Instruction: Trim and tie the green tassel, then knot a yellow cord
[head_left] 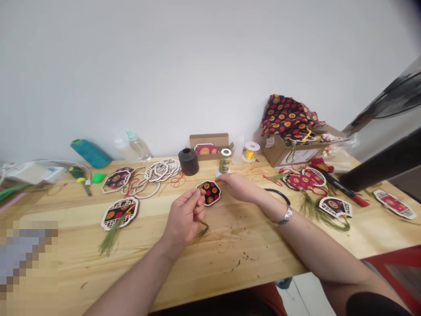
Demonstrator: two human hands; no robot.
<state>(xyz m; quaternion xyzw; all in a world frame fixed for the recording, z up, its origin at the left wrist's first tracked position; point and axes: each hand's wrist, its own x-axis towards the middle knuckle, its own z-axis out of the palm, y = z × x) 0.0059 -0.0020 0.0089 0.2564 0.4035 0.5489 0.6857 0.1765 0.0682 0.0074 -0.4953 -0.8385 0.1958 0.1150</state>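
Note:
In the middle of the table my left hand (pixel 186 215) is closed in a pinch on an olive-green tassel (pixel 204 229). Its strands hang out below the fingers. Right beside those fingertips lies a scalloped pendant (pixel 212 193) with a pale rim and black cloth patterned in red and orange rounds. My right hand (pixel 238 186) reaches in over the pendant's far right side, fingers together near its upper edge. Whatever its fingertips hold is too small to make out. Just behind that hand stands a spool of olive-gold thread (pixel 225 161).
A black thread cone (pixel 188 161), a yellow thread spool (pixel 250 152) and a cardboard box (pixel 283 151) stand along the wall. Tasselled pendants (pixel 120 213) and wooden cut-outs (pixel 164 170) lie left; more pendants (pixel 335 207) lie right, near a black post (pixel 381 164).

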